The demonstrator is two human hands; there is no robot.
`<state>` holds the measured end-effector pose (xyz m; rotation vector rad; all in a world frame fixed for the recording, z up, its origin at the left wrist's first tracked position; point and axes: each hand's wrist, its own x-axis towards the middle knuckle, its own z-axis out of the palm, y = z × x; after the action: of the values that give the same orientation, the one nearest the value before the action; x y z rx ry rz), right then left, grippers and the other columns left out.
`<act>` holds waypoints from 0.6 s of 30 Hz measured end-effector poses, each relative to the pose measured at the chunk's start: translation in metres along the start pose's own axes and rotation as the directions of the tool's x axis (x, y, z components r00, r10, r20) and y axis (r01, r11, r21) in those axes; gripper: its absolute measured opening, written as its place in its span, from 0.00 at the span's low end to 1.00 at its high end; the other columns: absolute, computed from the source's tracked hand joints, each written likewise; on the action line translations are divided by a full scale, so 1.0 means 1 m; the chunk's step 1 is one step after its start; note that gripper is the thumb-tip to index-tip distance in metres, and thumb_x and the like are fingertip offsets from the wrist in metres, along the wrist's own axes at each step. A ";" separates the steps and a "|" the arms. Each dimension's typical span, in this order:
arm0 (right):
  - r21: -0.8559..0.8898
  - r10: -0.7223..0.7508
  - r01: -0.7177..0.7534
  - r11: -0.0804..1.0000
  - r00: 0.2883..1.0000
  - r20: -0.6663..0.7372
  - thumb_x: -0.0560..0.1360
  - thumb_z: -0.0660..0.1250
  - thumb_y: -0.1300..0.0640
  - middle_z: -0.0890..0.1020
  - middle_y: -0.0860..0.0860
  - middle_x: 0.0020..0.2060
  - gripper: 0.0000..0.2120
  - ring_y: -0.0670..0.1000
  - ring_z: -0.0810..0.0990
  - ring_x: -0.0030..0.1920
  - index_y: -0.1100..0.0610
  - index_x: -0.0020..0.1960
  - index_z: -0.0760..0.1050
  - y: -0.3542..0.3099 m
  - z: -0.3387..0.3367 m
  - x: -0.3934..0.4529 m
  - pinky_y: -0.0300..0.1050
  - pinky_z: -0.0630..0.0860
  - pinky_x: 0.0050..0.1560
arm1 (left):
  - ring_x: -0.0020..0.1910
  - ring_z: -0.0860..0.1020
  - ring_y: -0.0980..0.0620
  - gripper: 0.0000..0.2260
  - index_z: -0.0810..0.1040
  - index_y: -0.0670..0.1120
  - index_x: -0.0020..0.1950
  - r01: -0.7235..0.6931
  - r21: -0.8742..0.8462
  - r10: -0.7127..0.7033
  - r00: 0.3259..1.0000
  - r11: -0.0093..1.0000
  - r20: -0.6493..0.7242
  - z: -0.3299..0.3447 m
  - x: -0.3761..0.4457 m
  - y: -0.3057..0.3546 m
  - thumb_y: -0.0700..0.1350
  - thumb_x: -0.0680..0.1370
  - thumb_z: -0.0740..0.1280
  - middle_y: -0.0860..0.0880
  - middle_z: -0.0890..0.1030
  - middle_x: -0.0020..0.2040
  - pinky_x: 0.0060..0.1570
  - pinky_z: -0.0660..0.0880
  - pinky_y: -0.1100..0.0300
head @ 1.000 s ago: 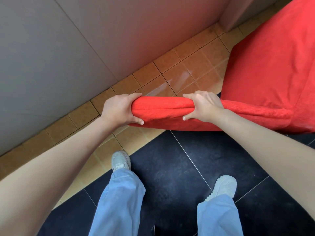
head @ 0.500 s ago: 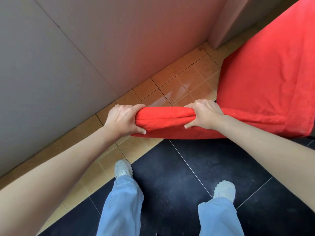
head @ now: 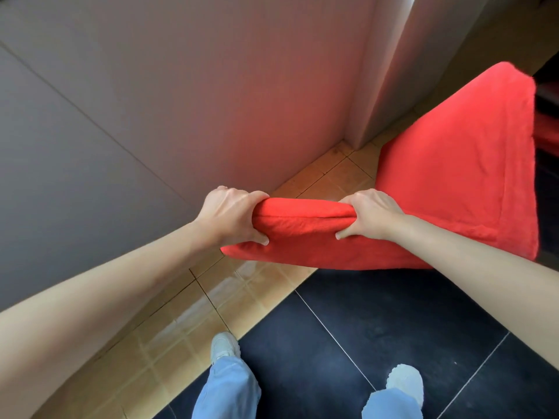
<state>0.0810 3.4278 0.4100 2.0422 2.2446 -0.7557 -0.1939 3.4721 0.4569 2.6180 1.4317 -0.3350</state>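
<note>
Both hands grip the rolled near edge of a red towel (head: 453, 176). Left hand (head: 231, 217) curls round the roll's left end, thumb underneath. Right hand (head: 370, 214) curls round it further right (thumb also below). The towel is held up in the air above the floor (head: 348, 322), and the rest of it spreads away to the right. Grey wall (head: 151, 101) behind. White shoes and blue jeans (head: 225, 391) below.

hidden: whatever red cloth (head: 453, 176) drapes | cut off: jeans (head: 227, 391) at bottom edge
</note>
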 end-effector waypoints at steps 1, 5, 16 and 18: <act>-0.013 -0.009 0.009 1.000 1.000 -0.003 0.62 0.76 0.37 0.82 0.49 0.48 0.26 0.55 0.79 0.52 0.48 0.55 0.80 0.004 -0.008 -0.005 0.48 0.74 0.50 | 0.49 0.80 0.48 0.36 0.73 0.57 0.65 0.002 0.019 -0.002 1.000 1.000 -0.002 -0.011 0.000 0.008 0.68 0.60 0.73 0.53 0.83 0.49 0.44 0.64 0.58; -0.051 -0.061 0.060 0.997 0.998 -0.012 0.64 0.74 0.35 0.83 0.50 0.49 0.25 0.56 0.79 0.53 0.49 0.54 0.80 0.021 -0.040 -0.032 0.49 0.72 0.54 | 0.50 0.79 0.48 0.37 0.73 0.58 0.65 0.029 0.095 -0.030 1.000 0.995 0.002 -0.050 -0.004 0.046 0.69 0.59 0.72 0.53 0.83 0.50 0.43 0.63 0.58; -0.002 -0.087 0.087 0.996 0.996 -0.029 0.64 0.74 0.36 0.83 0.51 0.48 0.24 0.57 0.79 0.52 0.51 0.52 0.80 0.075 -0.086 -0.108 0.47 0.70 0.52 | 0.51 0.79 0.47 0.36 0.73 0.57 0.65 0.090 0.216 -0.095 0.995 0.972 0.014 -0.116 -0.031 0.154 0.69 0.60 0.73 0.52 0.82 0.50 0.47 0.67 0.58; 0.040 -0.074 0.076 0.996 0.996 -0.039 0.63 0.76 0.37 0.83 0.51 0.49 0.25 0.57 0.79 0.53 0.51 0.53 0.80 0.084 -0.089 -0.117 0.47 0.71 0.54 | 0.51 0.79 0.47 0.36 0.73 0.57 0.65 0.093 0.219 -0.099 0.995 0.971 0.019 -0.125 -0.035 0.168 0.69 0.60 0.73 0.52 0.82 0.50 0.50 0.69 0.57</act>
<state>0.2039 3.3528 0.4982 2.0166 2.3580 -0.7823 -0.0548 3.3820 0.5890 2.7012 1.5992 -0.5715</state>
